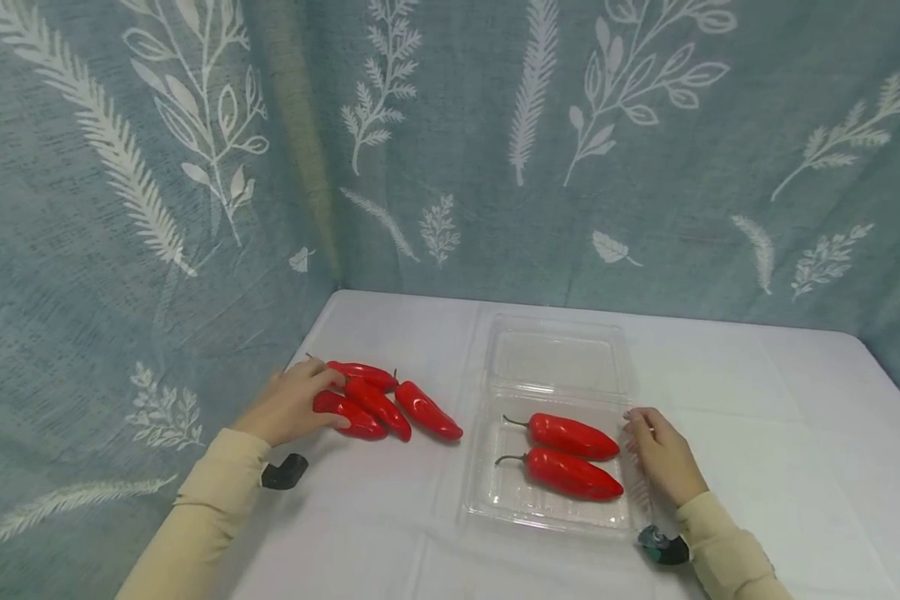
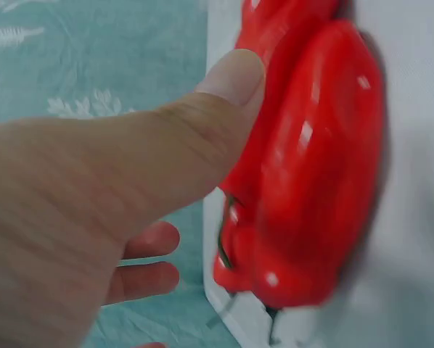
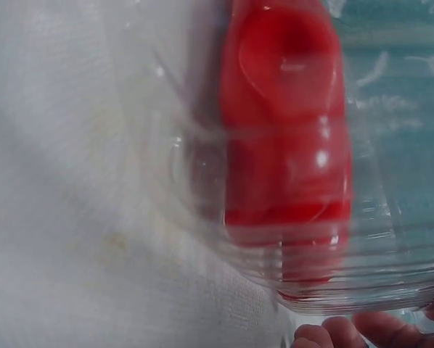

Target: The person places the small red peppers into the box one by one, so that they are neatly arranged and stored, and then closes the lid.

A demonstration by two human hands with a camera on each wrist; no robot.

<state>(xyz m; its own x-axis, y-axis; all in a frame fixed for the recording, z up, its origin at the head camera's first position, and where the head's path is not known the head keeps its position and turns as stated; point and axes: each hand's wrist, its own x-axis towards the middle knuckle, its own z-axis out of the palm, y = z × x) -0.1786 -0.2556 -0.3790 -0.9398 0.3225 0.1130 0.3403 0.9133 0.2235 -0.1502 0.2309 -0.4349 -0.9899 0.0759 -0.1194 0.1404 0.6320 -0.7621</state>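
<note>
My left hand [image 1: 292, 404] reaches over a pile of several glossy red chili peppers [image 1: 427, 412] on the left of the table. Its thumb and fingers are spread around the nearest red pepper [image 1: 360, 421]; in the left wrist view the thumb [image 2: 202, 130] overlaps the peppers and the other fingers stand apart from it. On the right, my right hand [image 1: 663, 454] pinches the right rim of a clear plastic clamshell container [image 1: 487, 500]. Two red peppers [image 1: 573, 475] lie side by side in it, stems to the left. Fingertips [image 3: 344, 332] show beyond its ribbed wall.
The container's lid [image 1: 558, 354] lies folded back toward the far side of the white-covered table [image 1: 780, 417]. Leaf-patterned blue-green curtains [image 1: 495, 225] stand behind the table and along its left edge. A dark camera [image 1: 285, 472] sits beneath the left wrist, another [image 1: 663, 546] beneath the right.
</note>
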